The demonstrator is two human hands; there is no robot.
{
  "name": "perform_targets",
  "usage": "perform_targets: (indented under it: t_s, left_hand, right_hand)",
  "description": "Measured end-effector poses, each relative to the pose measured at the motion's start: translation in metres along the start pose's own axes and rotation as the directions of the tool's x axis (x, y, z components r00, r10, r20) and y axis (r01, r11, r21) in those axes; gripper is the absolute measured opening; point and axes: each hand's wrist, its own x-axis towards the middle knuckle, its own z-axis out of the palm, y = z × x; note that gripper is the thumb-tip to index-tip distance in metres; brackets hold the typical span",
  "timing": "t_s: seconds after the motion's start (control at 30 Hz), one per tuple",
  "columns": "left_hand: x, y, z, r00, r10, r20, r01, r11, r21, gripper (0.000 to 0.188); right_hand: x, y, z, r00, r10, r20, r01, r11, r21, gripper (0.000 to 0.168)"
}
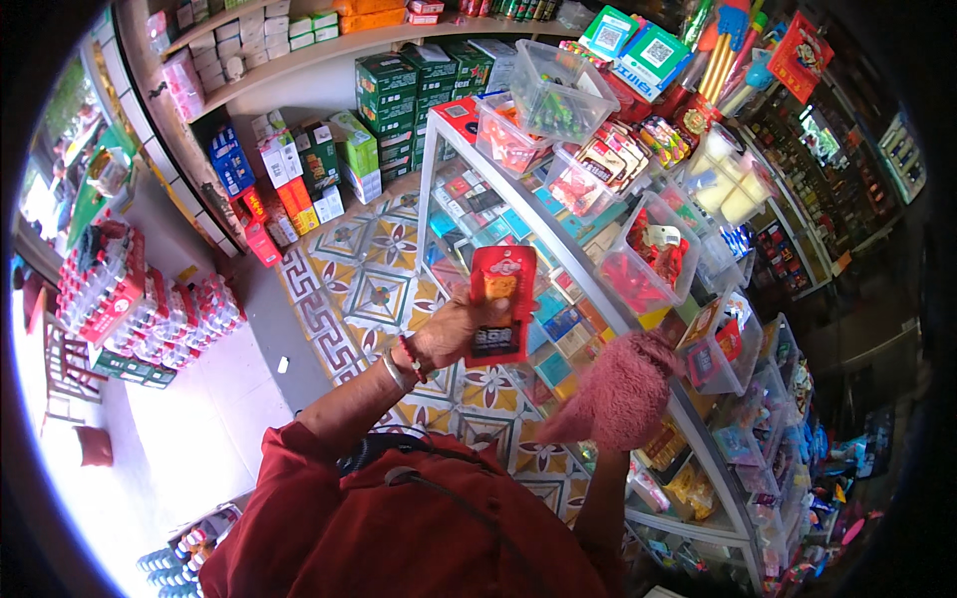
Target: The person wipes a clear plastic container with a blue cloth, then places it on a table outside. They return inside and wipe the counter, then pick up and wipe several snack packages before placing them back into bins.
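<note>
My left hand (446,329) grips a red snack packet (502,305) and keeps it upright, front side up, with the thumb across its printed face. The packet has a hang hole at its top and bears writing. On the right, a fuzzy pink cloth (632,392) is bunched around my right hand, whose fingers it hides. This cloth hangs over the edge of a glass display counter (598,288), close to a clear plastic bin (721,340) of packets. Another clear bin (650,250), with red packets in it, stands farther along the countertop.
Patterned floor tiles (385,295) lie before me, left of the counter. Stacked green cartons (385,97) and smaller boxes (299,202) line the back wall below a shelf (336,37). Shrink-wrapped bottles (172,314) are piled near the doorway at left. More bins (561,90) crowd the counter's far end.
</note>
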Motion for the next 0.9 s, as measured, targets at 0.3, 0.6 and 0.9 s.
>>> perform_targets:
  t_s: [0.3, 0.6, 0.9]
  left_hand:
    - [0.000, -0.008, 0.043, 0.990, -0.060, 0.127, 0.112, 0.882, -0.458, 0.062]
    - [-0.009, -0.044, 0.059, 0.986, -0.142, 0.086, 0.144, 0.990, -0.013, 0.073]
    - [-0.022, -0.057, 0.036, 0.984, -0.157, 0.083, 0.146, 0.981, 0.129, 0.033]
  right_hand:
    - [-0.040, -0.064, 0.083, 0.851, -0.306, 0.427, 0.525, 0.514, -0.679, 0.033]
    - [0.009, -0.027, 0.098, 0.717, -0.417, 0.558, 0.694, 0.500, -0.518, 0.031]
    - [0.062, 0.005, 0.066, 0.518, -0.675, 0.526, 0.854, 0.371, -0.365, 0.029]
